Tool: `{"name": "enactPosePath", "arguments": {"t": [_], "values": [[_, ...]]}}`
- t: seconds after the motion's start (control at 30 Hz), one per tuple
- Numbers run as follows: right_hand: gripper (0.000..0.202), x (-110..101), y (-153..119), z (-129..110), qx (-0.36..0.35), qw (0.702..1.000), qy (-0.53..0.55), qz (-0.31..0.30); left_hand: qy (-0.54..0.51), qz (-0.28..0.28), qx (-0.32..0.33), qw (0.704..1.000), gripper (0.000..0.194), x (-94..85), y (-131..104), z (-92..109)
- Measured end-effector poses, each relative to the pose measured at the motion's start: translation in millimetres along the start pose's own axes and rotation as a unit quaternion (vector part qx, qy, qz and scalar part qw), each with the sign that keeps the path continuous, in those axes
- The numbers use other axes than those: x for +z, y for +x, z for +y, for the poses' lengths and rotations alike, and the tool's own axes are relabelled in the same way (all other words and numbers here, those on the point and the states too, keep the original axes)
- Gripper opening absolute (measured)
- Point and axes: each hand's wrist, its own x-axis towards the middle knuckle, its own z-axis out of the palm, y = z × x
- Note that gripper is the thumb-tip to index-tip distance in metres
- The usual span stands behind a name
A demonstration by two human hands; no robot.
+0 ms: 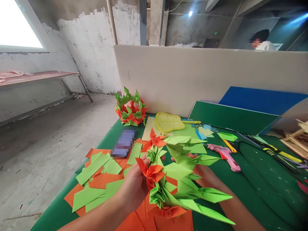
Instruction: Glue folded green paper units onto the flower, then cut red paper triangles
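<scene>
A folded paper piece (183, 179) with green pointed leaves, orange flowers and green rosettes is held up over the table between both hands. My left hand (136, 183) grips its left side, fingers partly behind the orange flowers. On the right side, my right hand (202, 171) holds it from behind the green points, its fingers mostly covered. Loose green strips (92, 168) and orange sheets (106, 180) lie beneath and to the left. A finished-looking ring of orange and green folded paper (131, 112) stands at the table's far left corner.
A phone (124, 142) lies behind the strips. A yellow fly swatter (169, 122) is at the back. To the right are a pink glue gun (225, 155) with its cord, cutters (284, 154), a green board (231, 117) and wooden sticks (297, 139). A person (262, 41) is beyond the partition.
</scene>
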Motion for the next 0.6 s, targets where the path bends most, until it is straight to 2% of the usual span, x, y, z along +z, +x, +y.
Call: {"name": "enactPosePath", "arguments": {"t": [0.1,0.17,0.23,0.33,0.37,0.47,0.53,0.6], "values": [[0.049,4,-4,-3,0.073,0.987,0.117,-0.086,0.007,0.019,-0.024,1.0,0.02,0.1,8,3],[0.052,2,-2,-6,0.095,0.971,0.189,-0.117,0.016,0.028,-0.055,0.998,0.02,0.2,14,9],[0.051,0,2,-9,0.079,0.965,0.224,-0.108,0.025,0.041,-0.074,0.996,0.023,-0.4,20,18],[0.049,-2,9,-16,0.04,0.972,0.22,-0.071,0.005,0.046,-0.036,0.998,0.034,-3.0,25,33],[0.049,-1,12,-19,0.033,0.976,0.203,-0.066,-0.003,0.037,-0.023,0.999,0.04,-4.2,26,38],[0.048,4,23,-32,0.011,0.986,0.153,-0.07,0.002,-0.045,0.007,0.999,0.052,-7.2,27,54],[0.044,8,34,-46,-0.007,0.989,0.129,-0.073,0.026,-0.091,0.041,0.995,0.047,-8.4,29,68],[0.04,13,49,-64,-0.036,0.991,0.112,-0.067,0.067,-0.108,0.076,0.989,0.035,-9.1,33,84]]}}
